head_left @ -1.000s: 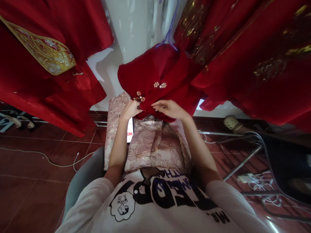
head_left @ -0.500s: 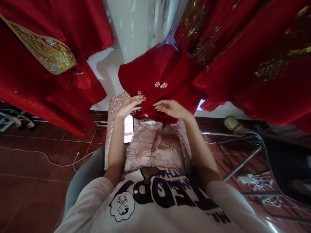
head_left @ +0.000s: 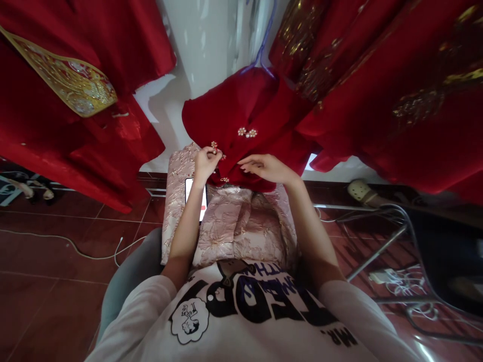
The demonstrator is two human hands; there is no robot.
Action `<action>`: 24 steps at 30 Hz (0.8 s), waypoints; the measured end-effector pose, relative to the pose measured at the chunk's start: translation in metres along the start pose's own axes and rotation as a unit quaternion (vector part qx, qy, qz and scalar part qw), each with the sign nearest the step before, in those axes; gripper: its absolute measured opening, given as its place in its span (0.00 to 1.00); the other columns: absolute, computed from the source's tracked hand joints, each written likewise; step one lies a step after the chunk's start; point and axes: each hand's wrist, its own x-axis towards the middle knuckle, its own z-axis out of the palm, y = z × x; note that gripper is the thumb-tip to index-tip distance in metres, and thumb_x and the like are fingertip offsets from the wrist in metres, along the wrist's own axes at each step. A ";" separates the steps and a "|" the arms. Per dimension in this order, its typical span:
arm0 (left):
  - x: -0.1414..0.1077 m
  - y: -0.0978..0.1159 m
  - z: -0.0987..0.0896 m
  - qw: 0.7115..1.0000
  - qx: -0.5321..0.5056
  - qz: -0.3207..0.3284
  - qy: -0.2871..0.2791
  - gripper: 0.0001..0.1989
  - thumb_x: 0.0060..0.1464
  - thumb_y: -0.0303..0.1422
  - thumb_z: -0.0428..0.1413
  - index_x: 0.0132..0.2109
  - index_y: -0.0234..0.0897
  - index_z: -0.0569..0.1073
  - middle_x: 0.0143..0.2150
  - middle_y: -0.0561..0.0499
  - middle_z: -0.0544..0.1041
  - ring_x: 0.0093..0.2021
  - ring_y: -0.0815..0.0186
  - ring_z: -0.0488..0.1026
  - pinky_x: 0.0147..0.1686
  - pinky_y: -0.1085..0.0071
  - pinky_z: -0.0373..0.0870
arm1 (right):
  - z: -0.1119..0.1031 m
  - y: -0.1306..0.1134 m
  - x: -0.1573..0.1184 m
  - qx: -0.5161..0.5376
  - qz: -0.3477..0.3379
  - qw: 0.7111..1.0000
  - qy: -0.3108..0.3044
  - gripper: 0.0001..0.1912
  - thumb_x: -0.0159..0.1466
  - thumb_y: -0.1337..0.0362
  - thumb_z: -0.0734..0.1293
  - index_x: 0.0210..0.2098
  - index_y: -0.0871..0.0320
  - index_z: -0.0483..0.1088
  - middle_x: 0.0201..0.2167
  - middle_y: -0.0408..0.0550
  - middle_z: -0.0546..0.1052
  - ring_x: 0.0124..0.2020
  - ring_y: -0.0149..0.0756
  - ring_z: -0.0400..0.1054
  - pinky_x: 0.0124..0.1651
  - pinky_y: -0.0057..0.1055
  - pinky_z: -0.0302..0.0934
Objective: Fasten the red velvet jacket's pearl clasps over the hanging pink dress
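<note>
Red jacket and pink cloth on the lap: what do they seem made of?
The red jacket looks like soft velvet or a wool blend, though I can't be sure: matte, with deep, soft folds. The pink cloth seems a metallic brocade: crinkled, with gold threads glinting.

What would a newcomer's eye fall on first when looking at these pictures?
The deep red garments hanging across the top stand out most, especially the gold-embroidered panel at upper left. In the centre, the person's left hand is at a pearl-flower fastener on a red jacket, above pale pink brocade.
</note>
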 end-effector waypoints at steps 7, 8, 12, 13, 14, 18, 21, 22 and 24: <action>-0.004 0.036 0.012 0.944 0.113 0.299 -0.084 0.05 0.66 0.31 0.61 0.48 0.38 0.80 0.50 0.46 0.83 0.50 0.60 0.79 0.54 0.63 0.77 | -0.009 -0.006 -0.007 0.006 0.035 0.999 -0.022 0.18 0.67 0.62 0.68 0.54 0.59 0.80 0.47 0.53 0.84 0.50 0.42 0.80 0.54 0.41 0.76; -0.004 0.043 0.015 0.927 0.146 0.336 -0.077 0.08 0.66 0.30 0.60 0.52 0.40 0.79 0.56 0.44 0.81 0.56 0.57 0.77 0.60 0.59 0.75 | -0.010 -0.007 -0.008 0.006 0.037 0.999 -0.025 0.17 0.67 0.63 0.68 0.54 0.58 0.80 0.47 0.53 0.84 0.50 0.42 0.80 0.55 0.41 0.77; 0.007 0.063 0.034 0.862 0.281 0.419 -0.039 0.10 0.67 0.31 0.59 0.54 0.42 0.78 0.65 0.39 0.73 0.69 0.42 0.66 0.71 0.36 0.59 | -0.013 -0.006 -0.010 0.012 0.037 0.999 -0.018 0.17 0.67 0.65 0.68 0.53 0.56 0.80 0.46 0.52 0.85 0.50 0.42 0.80 0.57 0.44 0.77; 0.011 0.065 0.038 0.850 0.300 0.432 -0.038 0.09 0.67 0.31 0.58 0.52 0.42 0.78 0.64 0.38 0.73 0.69 0.41 0.65 0.73 0.33 0.54 | -0.013 -0.005 -0.010 0.014 0.036 0.999 -0.015 0.16 0.67 0.65 0.68 0.53 0.55 0.80 0.46 0.52 0.85 0.50 0.42 0.80 0.57 0.45 0.77; 0.015 0.068 0.041 0.838 0.315 0.443 -0.041 0.08 0.67 0.31 0.57 0.51 0.43 0.78 0.63 0.38 0.73 0.69 0.40 0.65 0.73 0.30 0.51 | -0.014 -0.005 -0.010 0.015 0.034 0.999 -0.013 0.16 0.67 0.65 0.69 0.53 0.55 0.80 0.46 0.52 0.85 0.50 0.43 0.80 0.57 0.45 0.77; 0.024 0.079 0.045 0.802 0.351 0.478 -0.074 0.12 0.70 0.32 0.50 0.50 0.42 0.79 0.58 0.37 0.76 0.66 0.40 0.67 0.74 0.25 0.44 | -0.016 -0.004 -0.010 0.013 0.024 1.000 -0.006 0.14 0.68 0.64 0.69 0.52 0.54 0.81 0.46 0.51 0.85 0.49 0.42 0.80 0.57 0.45 0.77; 0.024 0.090 0.040 0.767 0.376 0.508 -0.110 0.15 0.70 0.31 0.48 0.52 0.40 0.79 0.56 0.37 0.77 0.65 0.41 0.68 0.74 0.25 0.42 | -0.016 -0.005 -0.011 0.011 0.024 1.000 0.009 0.14 0.68 0.65 0.69 0.51 0.55 0.81 0.45 0.51 0.85 0.48 0.41 0.81 0.57 0.44 0.76; 0.024 0.093 0.038 0.755 0.387 0.516 -0.123 0.15 0.70 0.30 0.48 0.53 0.39 0.79 0.55 0.38 0.78 0.65 0.42 0.69 0.74 0.25 0.42 | -0.016 -0.006 -0.011 0.014 0.023 1.000 0.015 0.14 0.68 0.65 0.69 0.51 0.55 0.81 0.45 0.51 0.85 0.47 0.41 0.81 0.57 0.43 0.76; 0.025 0.097 0.034 0.732 0.408 0.525 -0.147 0.15 0.68 0.29 0.49 0.55 0.36 0.78 0.52 0.39 0.79 0.64 0.43 0.70 0.75 0.27 0.44 | -0.016 -0.007 -0.011 0.024 0.014 0.999 0.029 0.14 0.68 0.64 0.70 0.51 0.56 0.81 0.45 0.51 0.85 0.47 0.41 0.81 0.58 0.43 0.75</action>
